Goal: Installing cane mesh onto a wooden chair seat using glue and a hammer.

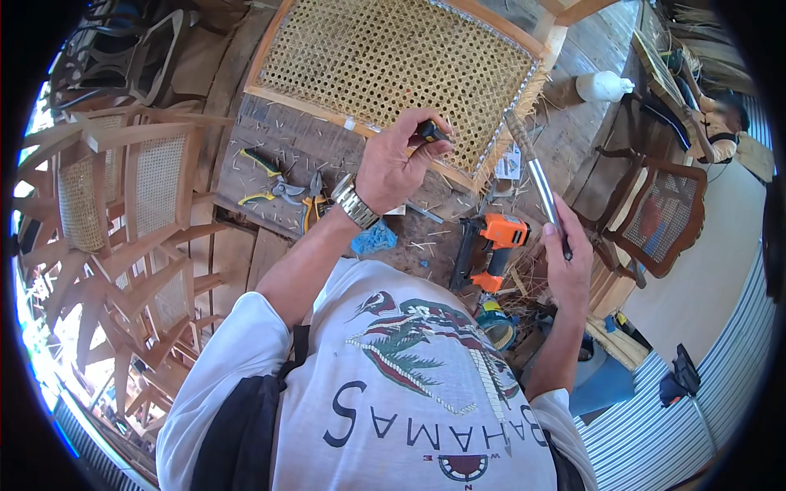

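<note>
My left hand (pixel 401 159), with a metal watch on its wrist, is closed round a short black-handled tool (pixel 429 131) above the near edge of a woven cane panel. The tool's working end is hidden. The cane panel (pixel 385 57) sits in a light wooden frame (pixel 307 109) on the workbench. My right hand (pixel 571 262) grips a long tool with a shiny metal shaft (pixel 543 190) and a dark lower end. Its upper end, greyish-brown and hard to make out, reaches to the panel's right corner.
An orange and black nail gun (pixel 501 231), pliers (pixel 313 196), pruning shears (pixel 282 190) and a blue cloth (pixel 374 238) lie near me. A white bottle (pixel 602 86) stands right. Wooden chair frames (pixel 155 180) crowd the left; a cane-backed chair (pixel 661 213) and another person (pixel 712 131) are right.
</note>
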Motion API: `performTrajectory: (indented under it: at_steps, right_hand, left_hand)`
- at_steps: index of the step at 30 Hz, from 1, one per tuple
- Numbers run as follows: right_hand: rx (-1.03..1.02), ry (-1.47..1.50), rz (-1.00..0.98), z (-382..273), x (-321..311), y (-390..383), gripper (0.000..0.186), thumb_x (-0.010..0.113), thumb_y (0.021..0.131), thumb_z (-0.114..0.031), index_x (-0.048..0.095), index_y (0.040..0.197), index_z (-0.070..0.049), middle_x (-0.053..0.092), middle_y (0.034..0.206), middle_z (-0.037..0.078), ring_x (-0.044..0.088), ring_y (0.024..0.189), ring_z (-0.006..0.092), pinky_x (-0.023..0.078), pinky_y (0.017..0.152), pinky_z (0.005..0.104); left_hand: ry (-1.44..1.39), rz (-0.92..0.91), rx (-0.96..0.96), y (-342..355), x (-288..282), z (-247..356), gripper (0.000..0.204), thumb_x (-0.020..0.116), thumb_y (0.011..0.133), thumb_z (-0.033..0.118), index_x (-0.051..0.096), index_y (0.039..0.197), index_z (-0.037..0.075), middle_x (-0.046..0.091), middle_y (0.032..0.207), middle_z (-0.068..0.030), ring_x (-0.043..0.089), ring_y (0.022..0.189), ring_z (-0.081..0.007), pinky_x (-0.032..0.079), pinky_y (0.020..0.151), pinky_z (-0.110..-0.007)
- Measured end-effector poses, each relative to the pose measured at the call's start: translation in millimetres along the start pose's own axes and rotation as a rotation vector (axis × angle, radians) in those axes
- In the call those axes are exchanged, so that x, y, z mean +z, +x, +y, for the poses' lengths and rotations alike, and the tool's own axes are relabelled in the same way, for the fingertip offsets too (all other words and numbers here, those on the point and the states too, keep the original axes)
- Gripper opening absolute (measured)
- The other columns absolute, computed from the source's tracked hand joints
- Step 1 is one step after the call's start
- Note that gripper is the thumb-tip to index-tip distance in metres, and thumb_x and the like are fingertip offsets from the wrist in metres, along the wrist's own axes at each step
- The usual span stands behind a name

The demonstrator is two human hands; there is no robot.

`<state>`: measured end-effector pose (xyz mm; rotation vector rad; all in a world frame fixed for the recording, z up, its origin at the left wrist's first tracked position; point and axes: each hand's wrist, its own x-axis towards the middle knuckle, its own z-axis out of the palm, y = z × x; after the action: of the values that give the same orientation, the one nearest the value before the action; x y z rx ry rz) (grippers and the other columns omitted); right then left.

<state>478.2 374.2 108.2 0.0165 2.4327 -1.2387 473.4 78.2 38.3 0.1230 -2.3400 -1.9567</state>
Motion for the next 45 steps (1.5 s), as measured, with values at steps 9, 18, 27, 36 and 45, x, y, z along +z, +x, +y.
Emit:
performTrajectory:
  at_steps: [9,18,27,36,45]
  right_hand:
    - [0.027,-0.087,-0.204,-3.2,-0.4,6.1,0.040,0.061,0.094,-0.006,0.059,0.133,-0.002,0.067,0.105,0.004,0.053,0.078,0.0067,0.046,0.070,0.0231]
    - [-0.081,-0.076,-0.174,-5.9,17.7,3.2,0.043,0.060,0.094,-0.006,0.055,0.136,-0.001,0.065,0.100,0.003,0.051,0.076,0.0078,0.045,0.069,0.0234]
    - [-0.022,0.026,-0.014,-6.8,28.6,6.5,0.043,0.060,0.095,-0.007,0.055,0.138,-0.003,0.066,0.102,0.004,0.054,0.080,0.0085,0.046,0.072,0.0239]
    - [-0.089,-0.019,-0.039,-7.7,23.2,8.9,0.042,0.059,0.095,-0.007,0.055,0.137,-0.002,0.066,0.101,0.005,0.057,0.086,0.0099,0.048,0.079,0.0257]
    - [-0.093,0.155,0.008,-8.7,37.9,12.6,0.042,0.056,0.098,-0.006,0.052,0.139,0.000,0.066,0.114,0.007,0.059,0.095,0.0100,0.048,0.085,0.0249]
  left_hand:
    - [-0.092,0.040,0.004,4.9,-5.3,-9.7,0.027,0.069,0.092,0.007,0.057,0.116,0.008,0.071,0.099,-0.0019,0.064,0.085,-0.0080,0.052,0.078,-0.025]
    - [-0.085,-0.042,-0.082,8.9,-12.7,-11.4,0.025,0.072,0.090,0.010,0.060,0.112,0.009,0.069,0.100,-0.0008,0.063,0.087,-0.0073,0.052,0.075,-0.024]
    - [-0.002,0.003,-0.018,10.7,-21.7,-21.5,0.029,0.071,0.091,0.008,0.056,0.116,0.010,0.070,0.101,-0.0007,0.065,0.089,-0.0083,0.054,0.078,-0.026]
    - [-0.053,0.103,-0.038,9.8,-37.4,-23.5,0.026,0.069,0.092,0.009,0.056,0.115,0.008,0.071,0.104,-0.0030,0.065,0.093,-0.0090,0.054,0.083,-0.026]
    - [-0.023,0.072,-0.051,15.7,-40.4,-15.8,0.025,0.070,0.091,0.008,0.057,0.113,0.007,0.071,0.101,-0.0013,0.063,0.089,-0.0081,0.053,0.079,-0.026]
